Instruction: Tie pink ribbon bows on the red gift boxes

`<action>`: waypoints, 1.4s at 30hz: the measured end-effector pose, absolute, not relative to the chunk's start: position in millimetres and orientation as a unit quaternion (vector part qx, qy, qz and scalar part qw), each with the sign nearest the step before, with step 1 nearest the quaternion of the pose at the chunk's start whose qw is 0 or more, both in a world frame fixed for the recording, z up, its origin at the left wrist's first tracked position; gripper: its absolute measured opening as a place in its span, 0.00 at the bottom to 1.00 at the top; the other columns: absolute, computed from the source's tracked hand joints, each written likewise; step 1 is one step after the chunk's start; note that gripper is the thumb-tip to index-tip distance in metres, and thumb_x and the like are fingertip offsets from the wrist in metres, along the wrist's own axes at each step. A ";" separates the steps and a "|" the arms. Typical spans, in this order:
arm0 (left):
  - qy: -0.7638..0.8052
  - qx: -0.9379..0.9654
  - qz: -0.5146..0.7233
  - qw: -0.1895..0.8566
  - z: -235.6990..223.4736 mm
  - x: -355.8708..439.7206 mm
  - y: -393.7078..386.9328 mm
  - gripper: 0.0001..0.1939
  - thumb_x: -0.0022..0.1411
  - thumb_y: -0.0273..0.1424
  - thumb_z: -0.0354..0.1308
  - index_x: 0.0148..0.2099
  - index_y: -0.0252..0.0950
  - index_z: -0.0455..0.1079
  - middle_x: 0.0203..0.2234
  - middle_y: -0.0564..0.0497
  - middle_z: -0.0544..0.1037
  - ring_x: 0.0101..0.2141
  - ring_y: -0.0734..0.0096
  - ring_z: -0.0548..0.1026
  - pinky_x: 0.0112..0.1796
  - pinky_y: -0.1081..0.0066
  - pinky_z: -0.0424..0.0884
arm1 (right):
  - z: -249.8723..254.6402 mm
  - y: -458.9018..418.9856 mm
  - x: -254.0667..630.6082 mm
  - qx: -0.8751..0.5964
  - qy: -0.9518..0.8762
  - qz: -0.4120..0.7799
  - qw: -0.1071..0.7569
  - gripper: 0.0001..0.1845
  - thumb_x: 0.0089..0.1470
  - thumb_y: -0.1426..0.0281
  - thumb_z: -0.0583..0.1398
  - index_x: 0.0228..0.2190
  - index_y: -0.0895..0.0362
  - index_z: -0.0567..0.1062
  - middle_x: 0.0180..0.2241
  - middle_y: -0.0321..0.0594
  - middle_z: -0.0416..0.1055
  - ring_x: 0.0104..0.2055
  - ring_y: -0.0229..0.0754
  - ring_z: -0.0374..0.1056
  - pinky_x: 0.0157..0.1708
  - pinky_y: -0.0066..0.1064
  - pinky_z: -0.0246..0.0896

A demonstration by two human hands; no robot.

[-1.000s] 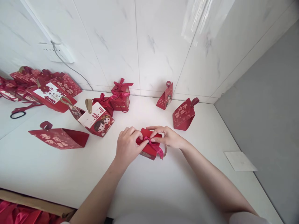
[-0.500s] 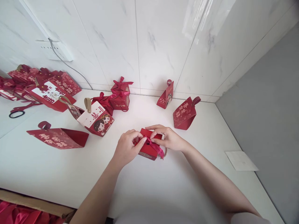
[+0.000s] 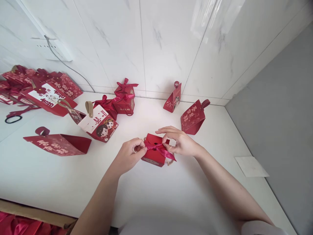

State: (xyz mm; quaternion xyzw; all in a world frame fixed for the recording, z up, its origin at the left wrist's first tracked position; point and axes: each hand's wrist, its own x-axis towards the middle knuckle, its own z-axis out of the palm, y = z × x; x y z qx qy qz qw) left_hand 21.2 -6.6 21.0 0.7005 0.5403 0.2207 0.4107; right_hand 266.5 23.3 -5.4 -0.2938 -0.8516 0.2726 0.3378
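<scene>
Left hand [image 3: 129, 154]: thumb and forefinger pinched on pink ribbon [image 3: 169, 155]. Right hand [image 3: 184, 143]: fingertips together on ribbon too, other fingers loosely extended. Red box [image 3: 156, 157] beneath, on white counter [image 3: 146, 192].

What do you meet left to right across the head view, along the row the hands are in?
Loop-handled maroon box → cartoon-couple box → left hand → red box with ribbon → right hand → white rectangle.
</scene>
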 end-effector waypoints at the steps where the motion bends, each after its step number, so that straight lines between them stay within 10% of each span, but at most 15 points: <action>1: 0.543 0.700 0.219 0.409 20.6 21.2 -6.8 0.09 0.60 0.31 0.51 0.26 0.37 0.60 0.22 0.57 0.61 0.26 0.75 0.59 0.25 0.74 0.54 | -5.8 23.9 268.0 -0.294 -0.854 0.267 0.337 0.09 0.50 0.80 0.60 0.30 0.54 0.71 0.52 0.42 0.70 0.58 0.47 0.62 0.52 0.43 0.64; 16: 0.560 0.734 0.235 0.304 17.4 16.8 -1.0 0.05 0.59 0.34 0.54 0.37 0.40 0.67 0.28 0.54 0.66 0.29 0.72 0.65 0.26 0.73 0.61 | 10.7 16.8 273.2 -0.335 -0.852 0.273 0.294 0.14 0.55 0.64 0.63 0.44 0.51 0.73 0.58 0.44 0.62 0.61 0.52 0.57 0.57 0.48 0.58; 26: 0.450 0.778 0.250 0.361 17.4 17.7 -1.2 0.09 0.56 0.28 0.59 0.41 0.41 0.68 0.47 0.49 0.67 0.50 0.64 0.67 0.53 0.62 0.65 | -1.7 -0.6 233.4 -0.303 -0.851 0.246 0.353 0.13 0.50 0.59 0.66 0.36 0.52 0.76 0.60 0.42 0.59 0.64 0.54 0.50 0.63 0.51 0.42; 30: 0.448 0.772 0.240 0.382 18.1 10.6 1.8 0.07 0.59 0.27 0.54 0.41 0.40 0.68 0.53 0.48 0.67 0.55 0.60 0.65 0.50 0.62 0.69 | 7.8 5.2 249.4 -0.263 -0.814 0.377 0.355 0.13 0.58 0.63 0.60 0.25 0.54 0.77 0.59 0.38 0.61 0.62 0.51 0.55 0.62 0.46 0.49; 42: 0.470 0.727 0.257 0.429 11.1 24.3 -1.5 0.03 0.59 0.30 0.54 0.33 0.38 0.62 0.56 0.46 0.62 0.57 0.56 0.63 0.34 0.69 0.74 | 1.8 18.8 266.1 -0.342 -0.757 0.482 0.280 0.05 0.58 0.66 0.59 0.36 0.53 0.73 0.61 0.42 0.57 0.63 0.49 0.54 0.53 0.43 0.61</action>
